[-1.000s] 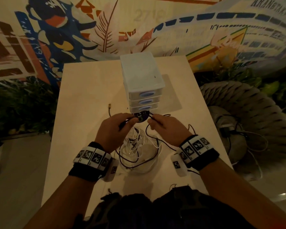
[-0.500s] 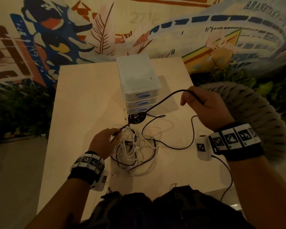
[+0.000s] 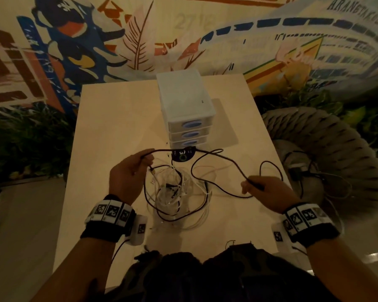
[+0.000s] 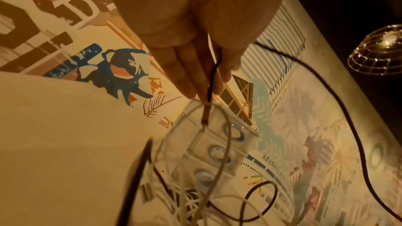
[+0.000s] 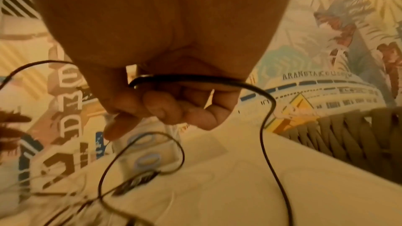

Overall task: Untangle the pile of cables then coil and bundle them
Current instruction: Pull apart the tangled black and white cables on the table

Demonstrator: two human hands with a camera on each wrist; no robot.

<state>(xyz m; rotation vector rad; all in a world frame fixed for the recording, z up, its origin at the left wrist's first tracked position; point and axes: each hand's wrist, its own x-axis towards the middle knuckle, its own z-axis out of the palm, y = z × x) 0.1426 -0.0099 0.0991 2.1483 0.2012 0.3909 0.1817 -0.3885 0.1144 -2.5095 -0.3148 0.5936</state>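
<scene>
A tangled pile of white and black cables (image 3: 175,192) lies on the pale table (image 3: 109,118) between my hands. My left hand (image 3: 145,159) is lifted over the pile's left side and pinches a black cable (image 3: 234,164) near its end. The plug (image 4: 205,118) hangs below the left fingers (image 4: 189,82). That cable runs right, past a round black device (image 3: 182,155), to my right hand (image 3: 248,186). The right fingers (image 5: 161,107) curl round the black cable (image 5: 195,77), which then loops back down to the table.
A white three-drawer unit (image 3: 183,105) stands just behind the pile. At the right, a woven chair (image 3: 327,144) holds more dark cables (image 3: 299,173). A painted wall and plants sit behind the table. My dark clothing covers the near edge.
My right hand came down from beside the drawers to the table's right side, still holding the black cable. My left hand rose off the pile with the cable's plug end.
</scene>
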